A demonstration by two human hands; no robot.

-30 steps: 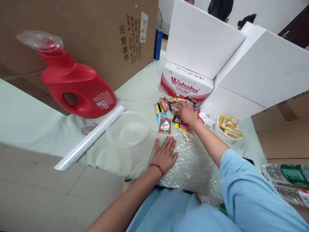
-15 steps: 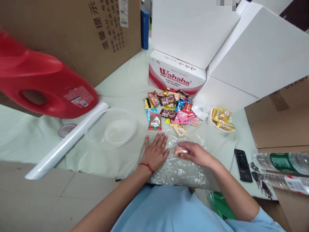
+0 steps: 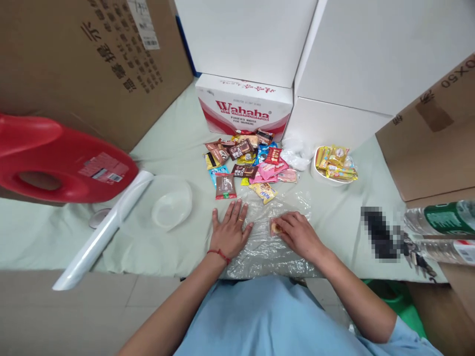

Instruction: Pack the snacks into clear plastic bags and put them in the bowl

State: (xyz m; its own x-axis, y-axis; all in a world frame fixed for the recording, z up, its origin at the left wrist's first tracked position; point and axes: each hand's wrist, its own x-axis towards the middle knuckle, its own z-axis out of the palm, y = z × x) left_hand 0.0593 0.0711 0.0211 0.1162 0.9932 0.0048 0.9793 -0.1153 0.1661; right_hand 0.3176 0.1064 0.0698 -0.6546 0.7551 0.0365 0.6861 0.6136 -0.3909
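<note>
My left hand (image 3: 228, 235) lies flat with fingers spread, on the left edge of a clear crinkled plastic sheet or bag (image 3: 267, 259). On the same plastic, the fingertips of my right hand (image 3: 301, 236) grip a small wrapped snack (image 3: 274, 227), partly covered by the fingers. Just beyond both hands is a pile of wrapped snacks in brown, blue, red, pink and yellow. Nearest in it are a brown packet (image 3: 225, 185) and a yellow packet (image 3: 264, 192). A white tub (image 3: 326, 179) holding several yellow-wrapped snacks stands to the right of the pile.
Left of my hands are a clear round plastic dish (image 3: 185, 200), a white roll (image 3: 102, 235) and a red jug (image 3: 70, 131). A Wahaha carton (image 3: 243, 111) and white boxes stand behind. Keys (image 3: 419, 259) and plastic bottles (image 3: 441, 244) lie at the right, beside a blurred dark object.
The head view has shifted. My right hand has turned more palm-down over the snack, which now lies flatter against the plastic, a bit farther from my left hand. My left hand stays flat.
</note>
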